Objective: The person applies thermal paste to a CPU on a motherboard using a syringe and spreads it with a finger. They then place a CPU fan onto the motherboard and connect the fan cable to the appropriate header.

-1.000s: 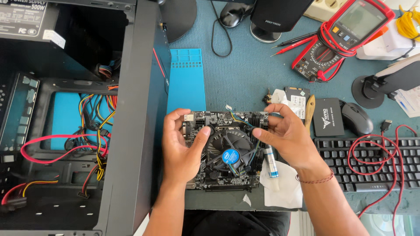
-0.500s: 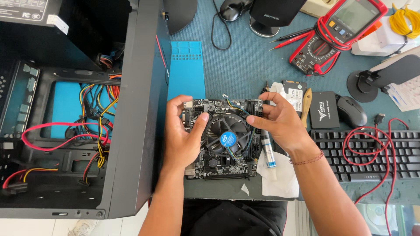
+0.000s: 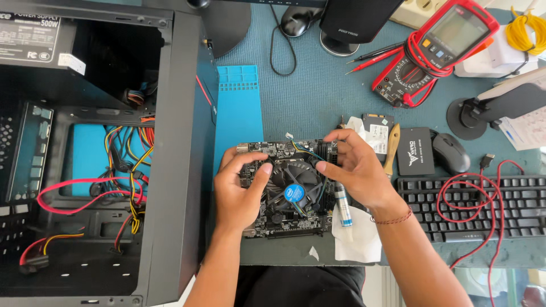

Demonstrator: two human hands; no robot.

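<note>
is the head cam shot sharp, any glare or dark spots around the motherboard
Head view: sharp and evenly lit on the motherboard and both hands, left hand, right hand; the open computer case interior is deeply shadowed; bright washed-out patch near the yellow wire coil at top right; slight wide-angle bending at the edges.

case wall (image 3: 176, 170) left, keyboard (image 3: 472, 207) right.

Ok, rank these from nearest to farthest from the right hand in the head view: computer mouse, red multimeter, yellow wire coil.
From the right hand:
1. Computer mouse, just to its right, above the keyboard.
2. Red multimeter, farther up the mat.
3. Yellow wire coil, top right corner.
</note>
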